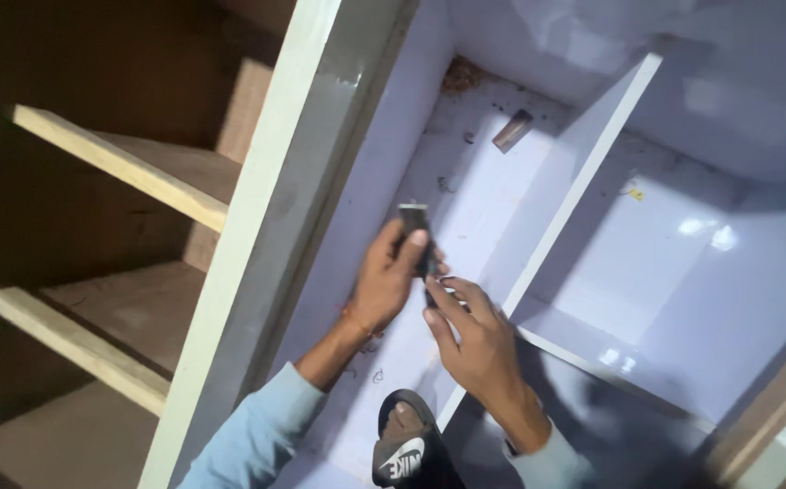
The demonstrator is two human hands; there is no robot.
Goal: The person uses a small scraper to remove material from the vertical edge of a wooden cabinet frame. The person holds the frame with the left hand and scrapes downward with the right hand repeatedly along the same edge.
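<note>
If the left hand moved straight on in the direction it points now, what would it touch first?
The left hand points up the white panel inside the cabinet, holding a small dark metal piece. Straight on, it would probably meet the small wooden block near the far end, though depth is unclear.

White laminate cabinet interior [682, 244], upright divider [583, 172]; raw wooden shelves [139, 163] left; glare patches on panels.

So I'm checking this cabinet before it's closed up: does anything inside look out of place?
Yes. A loose little wood offcut lies on the white panel and a heap of sawdust sits in the far corner. A sandalled foot stands on the same panel, below the left hand holding a small dark metal part.
</note>
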